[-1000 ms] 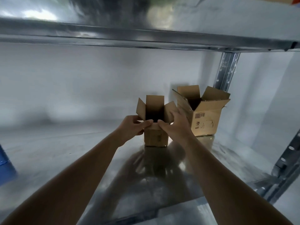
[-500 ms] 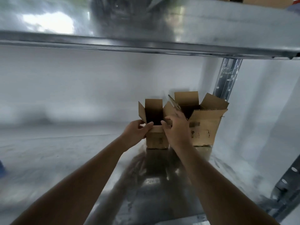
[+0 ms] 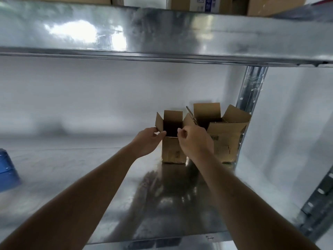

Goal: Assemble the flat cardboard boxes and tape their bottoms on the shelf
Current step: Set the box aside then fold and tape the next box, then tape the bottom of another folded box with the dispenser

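Left hand (image 3: 146, 141): bare, no glove, no ring or watch in sight.
Right hand (image 3: 195, 141): bare, no glove, no ring in sight.
Left forearm (image 3: 86, 192): bare from wrist to the frame's lower edge, no sleeve showing.
Right forearm (image 3: 234, 195): bare likewise, no sleeve, band or marking showing.
Rest of the person: out of view.

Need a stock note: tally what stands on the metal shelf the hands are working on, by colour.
Brown cardboard boxes, top flaps open: 2, the small box held by the left hand and right hand, and the larger box to its right.
Blue objects: 1, the blue object at the left edge.
Total: 3
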